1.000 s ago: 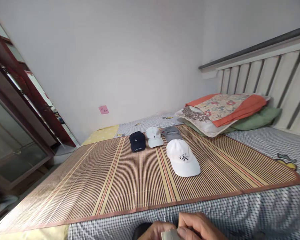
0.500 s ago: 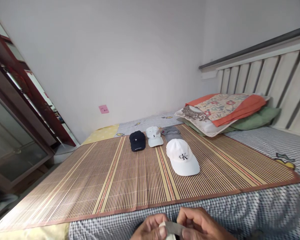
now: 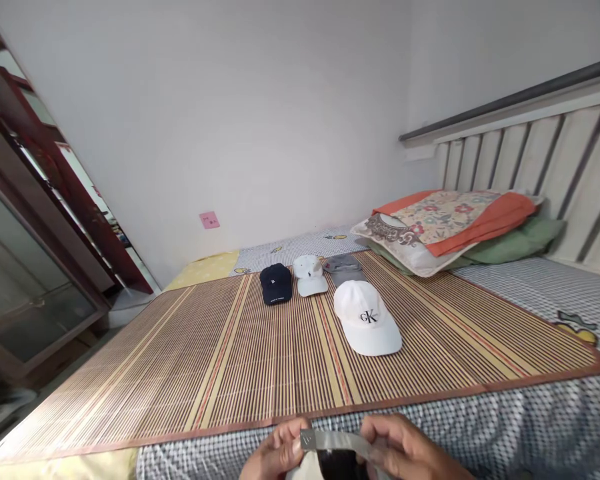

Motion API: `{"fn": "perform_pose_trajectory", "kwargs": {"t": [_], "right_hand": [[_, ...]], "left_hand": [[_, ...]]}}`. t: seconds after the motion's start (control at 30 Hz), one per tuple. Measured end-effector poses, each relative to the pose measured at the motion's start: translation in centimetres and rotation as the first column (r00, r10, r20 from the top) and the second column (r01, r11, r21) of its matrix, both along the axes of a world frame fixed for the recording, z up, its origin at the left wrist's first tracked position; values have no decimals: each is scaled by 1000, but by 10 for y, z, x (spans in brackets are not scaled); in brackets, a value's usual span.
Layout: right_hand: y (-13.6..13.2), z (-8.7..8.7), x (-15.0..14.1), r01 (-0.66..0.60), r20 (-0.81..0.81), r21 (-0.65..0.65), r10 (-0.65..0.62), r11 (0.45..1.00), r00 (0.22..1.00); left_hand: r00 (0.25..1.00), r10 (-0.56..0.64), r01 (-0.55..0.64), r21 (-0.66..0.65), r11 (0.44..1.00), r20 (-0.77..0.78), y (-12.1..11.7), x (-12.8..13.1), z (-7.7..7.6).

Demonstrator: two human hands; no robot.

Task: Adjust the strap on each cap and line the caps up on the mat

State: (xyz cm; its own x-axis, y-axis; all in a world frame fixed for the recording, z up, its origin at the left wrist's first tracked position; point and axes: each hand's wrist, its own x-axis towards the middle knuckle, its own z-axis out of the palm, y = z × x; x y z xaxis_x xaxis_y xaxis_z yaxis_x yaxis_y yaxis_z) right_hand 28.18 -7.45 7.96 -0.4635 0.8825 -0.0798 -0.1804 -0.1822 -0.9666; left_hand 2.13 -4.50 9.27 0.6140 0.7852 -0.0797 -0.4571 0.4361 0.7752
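Observation:
At the bottom edge of the view, my left hand [image 3: 274, 453] pinches a pale cap [image 3: 306, 467] at the metal buckle [image 3: 307, 439] of its back strap. The strap's other end is gripped by my right hand [image 3: 405, 448], fingers bent around it. The strap [image 3: 339, 441] arches between both hands over the dark opening, and most of the cap lies out of view. Beyond, on the mat, rests a white cap with black letters [image 3: 363, 317]. Behind it are a navy cap [image 3: 276, 285], a small white cap [image 3: 310, 275] and a grey cap [image 3: 345, 269].
A striped bamboo mat [image 3: 205, 360] covers much of the bed, over a checked sheet [image 3: 525, 417]. Pillows [image 3: 455, 220] are stacked at the right by a white slatted headboard [image 3: 520, 153]. A pink note [image 3: 209, 220] is on the wall, and a dark-framed door [image 3: 80, 187] stands left.
My hands have moved apart, the left one leftward, so the strap now stretches between them and its metal buckle shows. The view has tilted slightly; the caps on the mat stay in place.

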Motion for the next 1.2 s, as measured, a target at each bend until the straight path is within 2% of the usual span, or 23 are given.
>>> {"fn": "perform_pose_trajectory", "kwargs": {"t": [0.13, 0.2, 0.33, 0.53, 0.67, 0.83, 0.97, 1.07, 1.2], "right_hand": [[4, -6, -3, -14, -307, -41, 1, 999, 952], [5, -8, -7, 14, -359, -74, -39, 997, 932], [7, -14, -9, 15, -364, -90, -47, 996, 930], [10, -20, -2, -39, -358, -32, 26, 999, 933], [8, -14, 2, 3, -295, -65, -22, 998, 955], [9, -7, 3, 49, -295, -98, -76, 994, 952], [11, -5, 1, 66, -299, -109, -96, 992, 949], [11, -5, 1, 76, -293, -101, -103, 992, 951], [12, -4, 2, 62, -289, -65, -78, 996, 954]], "left_hand": [[1000, -7, 7, 19, 1000, -17, 4, -2, -8], [1000, -17, 17, 18, 1000, 1, 5, 1, -9], [999, 20, -17, -56, 998, 48, 4, 3, -14], [992, 89, -80, -102, 992, 84, 5, 3, -18], [992, 97, -86, -130, 988, 82, 3, 7, -14], [984, 164, -145, -240, 960, 63, 2, 15, -5], [989, 137, -126, -167, 978, 57, 3, 16, 0], [991, 133, -130, -132, 983, 21, 5, 14, -5], [963, 261, -271, -214, 939, -73, 5, 9, -15]]}}
